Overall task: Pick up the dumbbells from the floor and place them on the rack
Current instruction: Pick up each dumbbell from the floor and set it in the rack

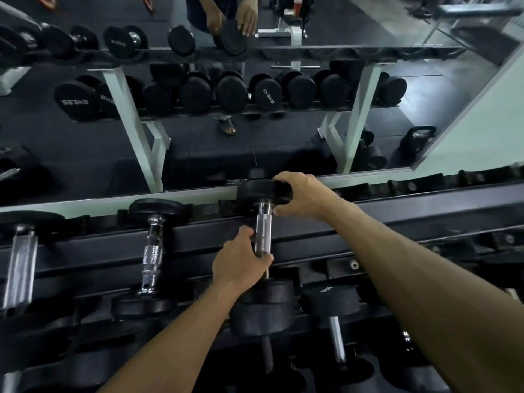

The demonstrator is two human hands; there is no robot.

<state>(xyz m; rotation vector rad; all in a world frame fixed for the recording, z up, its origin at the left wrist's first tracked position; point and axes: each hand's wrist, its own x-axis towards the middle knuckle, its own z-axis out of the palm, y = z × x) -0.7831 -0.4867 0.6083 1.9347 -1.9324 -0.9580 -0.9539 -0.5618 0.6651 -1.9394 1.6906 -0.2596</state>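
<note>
Now, at the centre of the frame, the left hand (241, 258) is gripping the dumbbell (263, 239) by its knurled steel handle while the right hand (300, 195) is clasping its far head, seating this heavy, rigid weight on the rack (397, 219)'s top tier.

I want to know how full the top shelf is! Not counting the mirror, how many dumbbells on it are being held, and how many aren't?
Held dumbbell, in the left hand and right hand: 1
Untouched, the far-left dumbbell and the middle dumbbell: 2
Total: 3
</note>
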